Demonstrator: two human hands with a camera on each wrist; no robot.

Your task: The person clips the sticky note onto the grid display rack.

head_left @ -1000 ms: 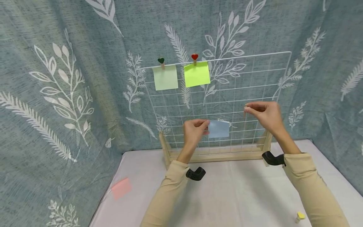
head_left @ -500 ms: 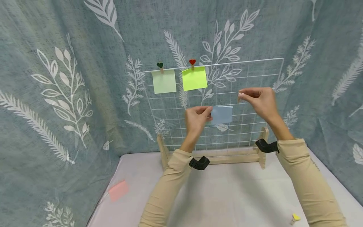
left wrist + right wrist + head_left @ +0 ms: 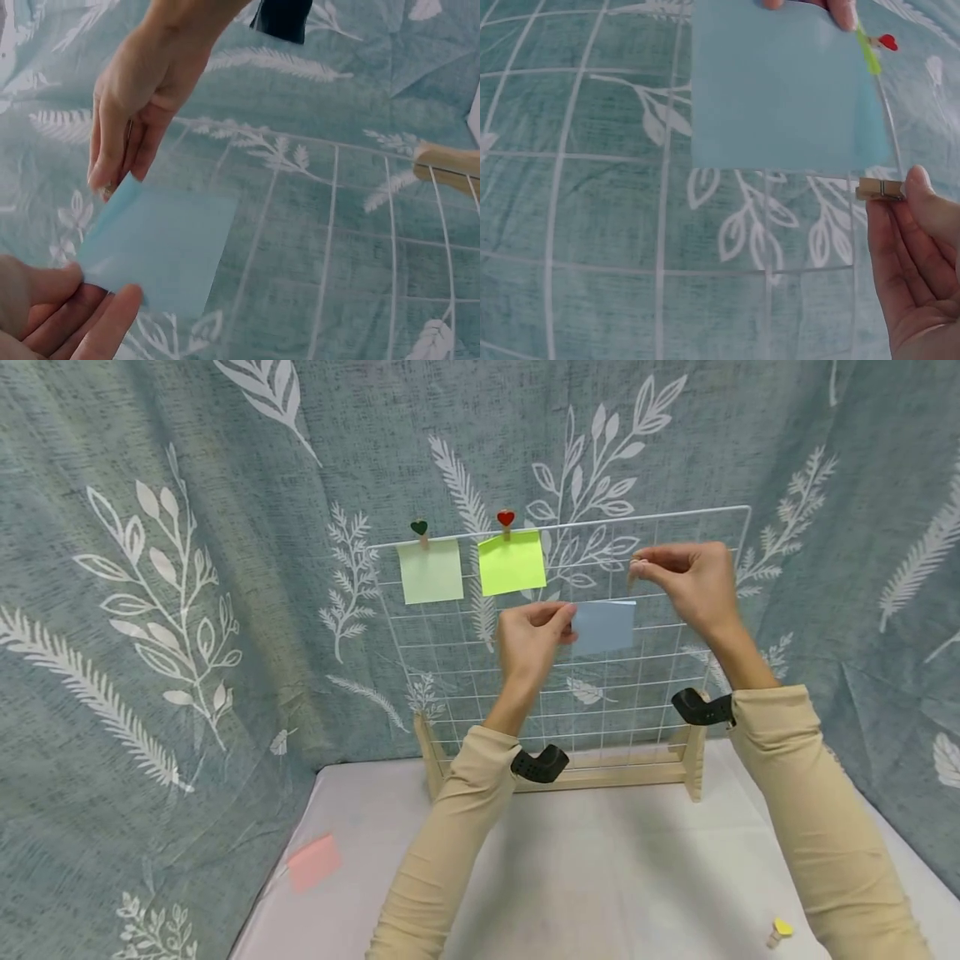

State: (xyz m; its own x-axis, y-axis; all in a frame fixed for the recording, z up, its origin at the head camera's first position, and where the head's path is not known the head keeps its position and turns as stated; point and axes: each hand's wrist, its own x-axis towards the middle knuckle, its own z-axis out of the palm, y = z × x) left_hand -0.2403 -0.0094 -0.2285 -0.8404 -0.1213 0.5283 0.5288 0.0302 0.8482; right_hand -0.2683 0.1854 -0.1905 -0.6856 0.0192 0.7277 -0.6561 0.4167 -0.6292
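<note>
A blue sticky note is pinched at its left edge between the thumb and fingers of my left hand. The note hangs in front of a white wire grid, below its top rail. My right hand, up and to the right of the note, holds a small wooden clothespin between thumb and fingertips. On the top rail, a green-heart clothespin holds a pale green note. Beside it a red-heart clothespin holds a bright yellow-green note.
The grid stands in a wooden base on a white-covered table. A pink note lies at the table's left edge. A yellow-heart clothespin lies at the front right. Leaf-patterned curtain surrounds the back and sides.
Both hands have risen along the grid, the left one carrying the blue note up and a little to the right, the right one lifting the clothespin towards the top rail.
</note>
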